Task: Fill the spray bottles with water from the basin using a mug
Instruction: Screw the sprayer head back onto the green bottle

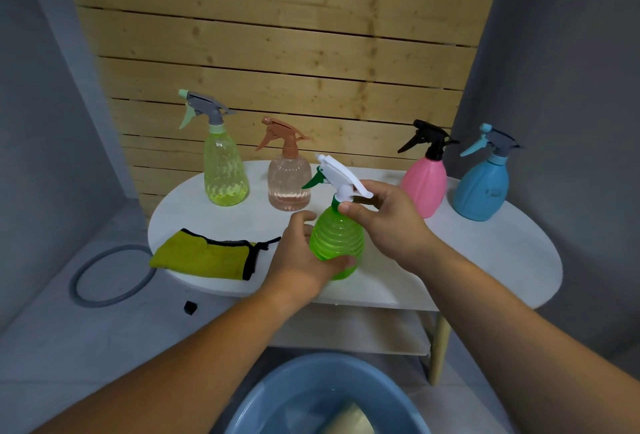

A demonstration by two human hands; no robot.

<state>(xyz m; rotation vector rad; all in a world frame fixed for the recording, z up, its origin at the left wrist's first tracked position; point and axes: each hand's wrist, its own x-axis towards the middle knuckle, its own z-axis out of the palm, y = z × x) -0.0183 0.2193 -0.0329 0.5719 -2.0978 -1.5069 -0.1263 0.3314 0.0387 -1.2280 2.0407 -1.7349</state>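
Spray bottles stand on a white oval table (pixel 485 260) set before a wall of pale wooden slats (pixel 277 35). One of them, a round green bottle (pixel 337 243) with ribbed sides and a white trigger head (pixel 341 179), sits near the table's front edge between a person's two hands. The left hand (pixel 304 257) wraps around the lower body of this bottle, fingers curled under its far side. The right hand (pixel 384 215) pinches the neck just beneath the trigger head with thumb and fingers. Behind stand four more: a tall yellow-green bottle (pixel 225 173), a clear peach bottle (pixel 289 184), a pink bottle (pixel 424 187) and a blue bottle (pixel 481 187). A folded yellow cloth (pixel 204 257) lies at the table's left end. Below, nearest the person, a blue basin (pixel 277 399) holds water. A grey ring (pixel 104 298) lies on the floor to the left.
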